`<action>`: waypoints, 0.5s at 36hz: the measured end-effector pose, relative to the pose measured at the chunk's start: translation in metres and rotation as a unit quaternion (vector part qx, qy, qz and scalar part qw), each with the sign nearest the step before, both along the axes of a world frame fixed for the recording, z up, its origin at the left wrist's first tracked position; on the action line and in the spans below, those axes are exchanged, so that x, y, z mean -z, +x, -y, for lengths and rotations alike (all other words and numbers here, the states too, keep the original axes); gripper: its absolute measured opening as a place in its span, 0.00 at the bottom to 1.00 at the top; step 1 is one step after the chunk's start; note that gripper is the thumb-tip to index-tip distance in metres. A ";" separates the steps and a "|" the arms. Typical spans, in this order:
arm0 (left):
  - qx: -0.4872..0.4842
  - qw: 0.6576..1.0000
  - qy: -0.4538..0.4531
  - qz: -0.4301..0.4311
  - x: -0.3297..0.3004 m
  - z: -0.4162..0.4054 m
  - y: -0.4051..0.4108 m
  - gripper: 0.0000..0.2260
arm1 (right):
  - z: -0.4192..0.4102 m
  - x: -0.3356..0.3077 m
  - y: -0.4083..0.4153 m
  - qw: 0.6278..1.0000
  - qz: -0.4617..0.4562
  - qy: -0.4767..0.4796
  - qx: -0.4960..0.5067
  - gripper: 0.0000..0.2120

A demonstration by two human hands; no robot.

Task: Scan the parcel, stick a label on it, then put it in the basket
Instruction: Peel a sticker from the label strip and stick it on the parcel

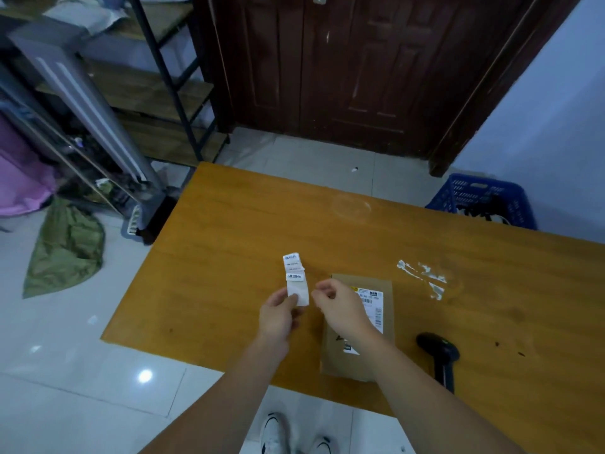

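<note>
We see the left hand pinching a white paper label strip; the right hand, fingers curled narrow, hovers over the brown cardboard parcel at three o'clock

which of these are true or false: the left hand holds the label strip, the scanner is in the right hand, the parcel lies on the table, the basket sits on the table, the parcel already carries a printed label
1. The left hand holds the label strip. True; its fingers pinch the lower end.
2. The scanner is in the right hand. False; it lies on the table, right of the parcel, and the right hand is by the strip.
3. The parcel lies on the table. True.
4. The basket sits on the table. False; the blue basket stands on the floor beyond the table's far right edge.
5. The parcel already carries a printed label. True; a white barcode label shows on top.
</note>
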State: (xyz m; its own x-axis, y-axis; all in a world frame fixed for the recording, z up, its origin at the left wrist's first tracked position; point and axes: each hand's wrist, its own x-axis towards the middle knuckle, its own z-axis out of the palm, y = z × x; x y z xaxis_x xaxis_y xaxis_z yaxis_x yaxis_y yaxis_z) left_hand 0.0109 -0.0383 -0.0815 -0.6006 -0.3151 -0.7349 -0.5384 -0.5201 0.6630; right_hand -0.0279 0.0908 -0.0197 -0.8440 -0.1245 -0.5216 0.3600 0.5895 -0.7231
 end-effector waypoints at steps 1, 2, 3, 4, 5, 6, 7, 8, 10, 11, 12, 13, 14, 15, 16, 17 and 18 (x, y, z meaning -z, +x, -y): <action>0.006 1.000 0.010 -0.012 -0.004 -0.001 0.004 0.10 | 0.003 0.001 -0.002 1.000 0.004 -0.005 0.013 0.13; 0.013 1.000 0.016 -0.021 -0.007 -0.001 0.007 0.10 | 0.005 0.002 -0.003 1.000 0.009 -0.010 0.025 0.12; 0.018 0.999 0.020 -0.028 -0.010 -0.001 0.010 0.10 | 0.008 0.003 -0.004 0.999 0.015 -0.017 0.037 0.11; 0.023 0.999 0.023 -0.035 -0.013 -0.002 0.013 0.10 | 0.009 0.004 -0.005 0.998 0.022 -0.028 0.053 0.09; 0.026 0.998 0.024 -0.043 -0.015 -0.002 0.016 0.10 | 0.010 0.006 -0.007 0.996 0.030 -0.045 0.074 0.08; 0.031 0.998 0.022 -0.047 -0.017 -0.002 0.018 0.10 | 0.011 0.008 -0.008 0.992 0.041 -0.067 0.097 0.08; 0.038 0.998 0.017 -0.049 -0.019 -0.002 0.021 0.10 | 0.012 0.009 -0.008 0.987 0.052 -0.091 0.118 0.07; 0.046 0.997 0.010 -0.053 -0.021 -0.003 0.023 0.09 | 0.012 0.008 -0.008 0.982 0.059 -0.114 0.137 0.06; 0.070 0.996 -0.013 -0.062 -0.024 -0.004 0.027 0.08 | 0.012 0.007 -0.008 0.975 0.063 -0.140 0.157 0.05; 0.083 0.994 -0.025 -0.067 -0.025 -0.004 0.028 0.08 | 0.011 0.007 -0.007 0.976 0.060 -0.142 0.157 0.06; 0.094 0.992 -0.034 -0.070 -0.026 -0.004 0.028 0.08 | 0.011 0.006 -0.007 0.977 0.054 -0.141 0.152 0.07; 0.105 0.991 -0.041 -0.073 -0.027 -0.004 0.029 0.08 | 0.010 0.005 -0.007 0.977 0.047 -0.145 0.148 0.08; 0.117 0.989 -0.047 -0.075 -0.029 -0.003 0.028 0.08 | 0.008 0.004 -0.006 0.977 0.041 -0.150 0.145 0.09; 0.129 0.987 -0.053 -0.077 -0.030 -0.002 0.028 0.08 | 0.007 0.003 -0.006 0.977 0.037 -0.157 0.141 0.09; 0.137 0.986 -0.057 -0.078 -0.032 -0.001 0.027 0.07 | 0.006 0.002 -0.006 0.976 0.035 -0.164 0.138 0.10; 0.140 0.985 -0.056 -0.078 -0.033 0.001 0.025 0.06 | 0.005 0.001 -0.006 0.975 0.034 -0.174 0.134 0.10; 0.136 0.986 -0.050 -0.076 -0.036 0.002 0.024 0.06 | 0.004 0.001 -0.006 0.974 0.034 -0.185 0.130 0.11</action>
